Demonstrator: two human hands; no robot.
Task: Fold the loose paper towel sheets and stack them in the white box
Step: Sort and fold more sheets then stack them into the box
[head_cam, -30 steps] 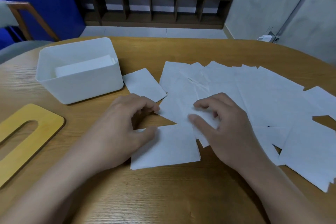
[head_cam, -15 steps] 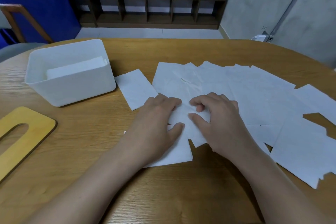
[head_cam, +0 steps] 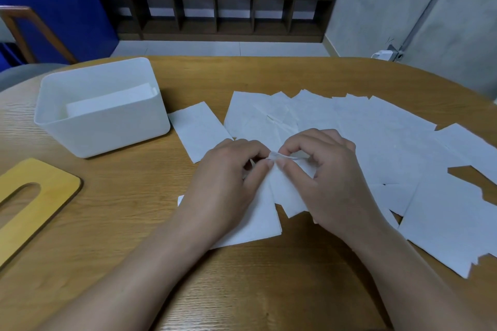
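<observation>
— From the head camera, what have the hands got?

— Mid-frame, the left hand (head_cam: 228,183) and the right hand (head_cam: 326,177) meet over one paper towel sheet (head_cam: 285,191). Both pinch its far edge between thumb and fingers, lifted a little off the wooden worktop (head_cam: 269,290). Another sheet (head_cam: 258,226) lies flat underneath, partly hidden by the left wrist.

— And the rest of the task's things?

— The white box (head_cam: 107,126) sits in the upper left, with a stack of folded sheets (head_cam: 113,102) already inside. A narrow folded sheet (head_cam: 200,130) lies just right of it on the worktop. The loose sheets (head_cam: 376,137) fan out overlapping across the right half of the frame. A yellow wooden lid with a slot (head_cam: 35,204) rests at the left edge.

— What might go wrong?

— I'd guess the pinch picks up two layers, since the sheets overlap and are thin; then the fold comes out doubled or crooked. Pulling apart too hard could tear that edge. The sheet below might also drag along and skew.

— Any change from a second ago?

— Yes. Then the left hand lay farther left, on the lower sheet, and the right hand alone fingered the pile. Half a second ago both hands pressed low on the paper. Now they've closed together and raised the edge. The box and lid seem unmoved; the view has merely shifted.
</observation>
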